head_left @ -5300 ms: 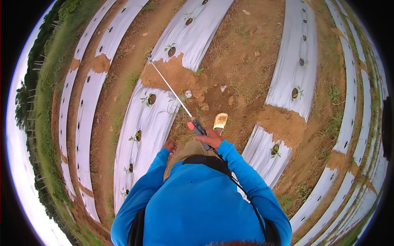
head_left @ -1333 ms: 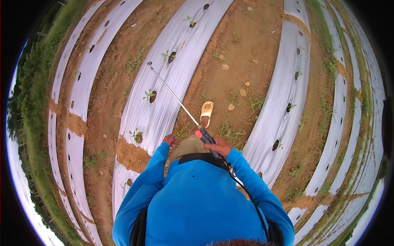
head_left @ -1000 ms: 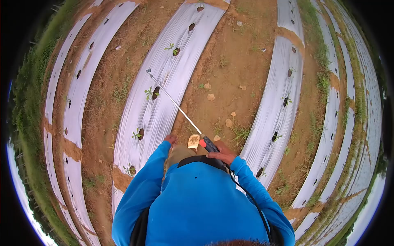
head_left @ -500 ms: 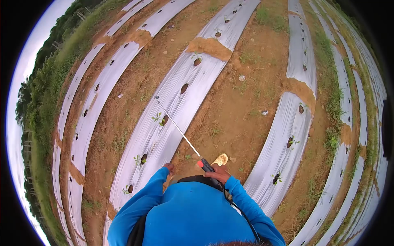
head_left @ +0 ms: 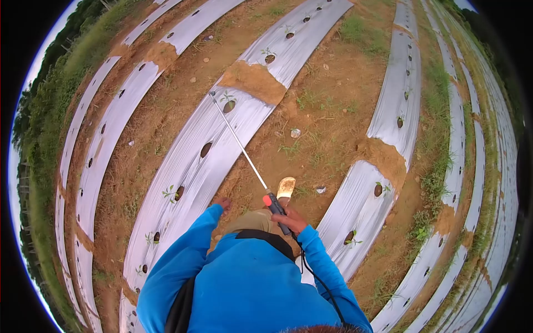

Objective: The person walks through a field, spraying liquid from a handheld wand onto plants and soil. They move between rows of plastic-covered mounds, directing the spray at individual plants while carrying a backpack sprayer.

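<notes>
My right hand (head_left: 292, 220) is wrapped round the black and red handle of a spray wand (head_left: 244, 150), in front of my waist. Its thin metal tube points forward and left, and the nozzle (head_left: 212, 94) is over the plastic-covered bed, beside a seedling (head_left: 227, 99) growing at a planting hole. A black hose (head_left: 319, 277) runs from the handle back along my right sleeve. My left hand (head_left: 224, 204) hangs low by the near edge of the same bed, apart from the wand; its fingers are too small and partly hidden to read.
Silver plastic-covered beds (head_left: 183, 161) with planting holes and seedlings run forward on both sides. Between them lies a bare soil path (head_left: 266, 166) where my shoe (head_left: 286, 187) shows. Soil mounds (head_left: 254, 81) cross the beds. Weeds (head_left: 361, 33) grow on the path ahead.
I have moved forward along the path, so the beds have slid back towards me. The nozzle has gone from one seedling to near another farther along. My right hand keeps hold of the wand.
</notes>
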Available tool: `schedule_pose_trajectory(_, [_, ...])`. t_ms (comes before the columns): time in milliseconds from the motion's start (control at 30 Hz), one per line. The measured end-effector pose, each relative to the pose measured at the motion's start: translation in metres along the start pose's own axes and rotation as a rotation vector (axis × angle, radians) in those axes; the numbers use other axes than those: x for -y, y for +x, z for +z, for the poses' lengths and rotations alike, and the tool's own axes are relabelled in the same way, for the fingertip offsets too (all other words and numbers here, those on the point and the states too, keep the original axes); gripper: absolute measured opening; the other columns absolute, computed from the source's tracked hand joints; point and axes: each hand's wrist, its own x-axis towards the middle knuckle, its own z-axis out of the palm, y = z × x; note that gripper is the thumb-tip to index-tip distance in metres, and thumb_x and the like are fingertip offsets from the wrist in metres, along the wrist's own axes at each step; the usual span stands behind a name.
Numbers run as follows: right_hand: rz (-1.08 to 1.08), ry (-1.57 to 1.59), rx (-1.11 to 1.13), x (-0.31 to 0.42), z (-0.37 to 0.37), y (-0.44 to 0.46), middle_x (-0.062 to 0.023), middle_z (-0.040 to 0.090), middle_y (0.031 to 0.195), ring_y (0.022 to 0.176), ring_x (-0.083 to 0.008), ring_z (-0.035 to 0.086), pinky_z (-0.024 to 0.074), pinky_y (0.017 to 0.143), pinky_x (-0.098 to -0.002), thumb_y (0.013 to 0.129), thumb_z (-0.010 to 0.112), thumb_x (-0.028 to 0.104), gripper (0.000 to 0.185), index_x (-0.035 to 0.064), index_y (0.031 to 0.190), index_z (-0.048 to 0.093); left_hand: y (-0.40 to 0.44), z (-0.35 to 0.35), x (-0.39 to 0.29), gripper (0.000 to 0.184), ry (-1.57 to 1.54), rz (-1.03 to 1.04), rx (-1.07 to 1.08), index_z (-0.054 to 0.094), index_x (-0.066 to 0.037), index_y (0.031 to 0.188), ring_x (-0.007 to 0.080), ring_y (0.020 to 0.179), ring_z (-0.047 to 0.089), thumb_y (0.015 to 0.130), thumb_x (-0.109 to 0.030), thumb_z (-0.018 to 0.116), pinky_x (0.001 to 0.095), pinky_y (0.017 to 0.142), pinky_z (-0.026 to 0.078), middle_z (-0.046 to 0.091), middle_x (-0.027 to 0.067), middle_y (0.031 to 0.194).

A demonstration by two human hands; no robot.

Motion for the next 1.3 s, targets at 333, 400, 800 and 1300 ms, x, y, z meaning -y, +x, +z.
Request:
schedule_pose_trajectory(333, [0.156,-0.195,0.046,0.167,-0.224,0.052,-0.0009,0.045,0.064,0.06,-0.01,0.043,0.0335,0.053,-0.0262,0.072,0.061,0.039,0.036,0.0037,0.073,0.053,0.101,0.132,-0.288,0.023,0.201,0.31,0.239,0.059,-0.008,0.079,0.0161,0.05,0.051,0.077,-0.03,0.052,0.0299,0.044,0.041,0.055,0.0057,0.065])
schedule_pose_trajectory(400, [0.111,-0.137,0.05,0.185,-0.265,0.081,-0.0007,0.046,0.064,0.06,-0.0099,0.042,0.0336,0.053,-0.0262,0.072,0.062,0.038,0.035,0.0038,0.074,0.053,0.105,0.153,-0.384,0.024,0.148,0.332,0.275,0.058,-0.009,0.082,0.0121,0.051,0.051,0.078,-0.031,0.052,0.0274,0.044,0.04,0.056,0.0027,0.065])
schedule_pose_trajectory(800, [0.186,-0.113,0.215,0.279,-0.565,0.271,-0.0013,0.048,0.062,0.055,-0.0093,0.045,0.0342,0.047,-0.0254,0.069,0.063,0.042,0.04,0.0041,0.077,0.055,0.23,0.188,-0.622,0.029,0.235,0.173,-0.025,0.057,-0.008,0.084,0.0139,0.046,0.048,0.079,-0.035,0.047,0.0291,0.039,0.037,0.054,0.0054,0.062])
schedule_pose_trajectory(1300, [0.141,-0.028,0.282,0.434,-0.86,0.5,0.0013,0.042,0.06,0.054,-0.0097,0.042,0.0326,0.05,-0.0242,0.07,0.062,0.036,0.033,0.0056,0.078,0.052,0.36,0.27,-0.908,0.031,0.191,0.035,0.059,0.059,-0.007,0.081,0.018,0.055,0.055,0.076,-0.035,0.048,0.0327,0.042,0.042,0.057,0.0069,0.067])
